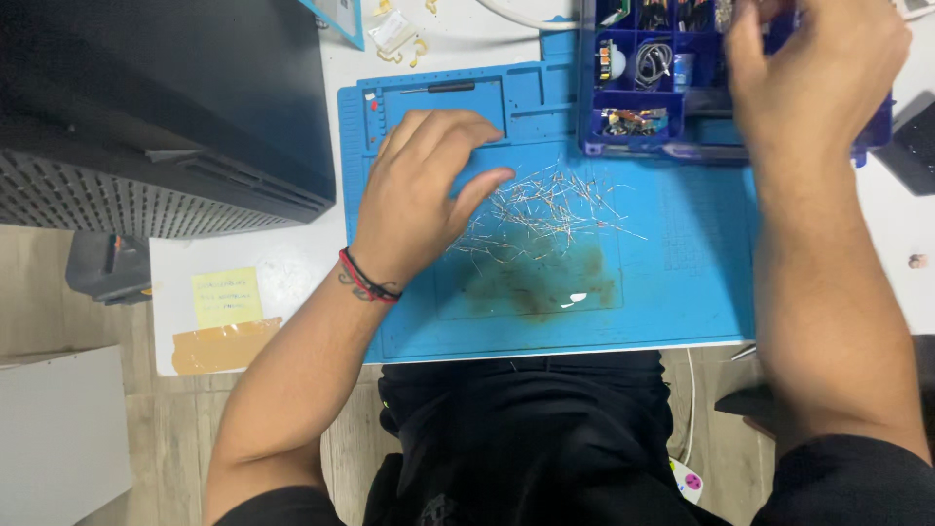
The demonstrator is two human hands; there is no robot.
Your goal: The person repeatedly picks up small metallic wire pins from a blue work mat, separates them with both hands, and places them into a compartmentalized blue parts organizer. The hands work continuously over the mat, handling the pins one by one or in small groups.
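A blue work mat (672, 292) lies on a white table. On its middle is a loose pile of several thin metal wire pieces (550, 206). My left hand (429, 190) rests on the mat just left of the pile, fingers spread and flat, thumb pointing toward the wires; a red and black band circles its wrist. My right hand (813, 68) reaches over a blue compartment box (638, 93) at the mat's far edge, fingers bent down into the far compartments. What those fingers touch is hidden.
A black machine case (166, 107) stands at the left. A yellow sticky note (226, 297) and a strip of tan tape (224, 346) lie on the table's left front. A dark brown stain (536, 287) marks the mat. A black object (911, 146) sits at far right.
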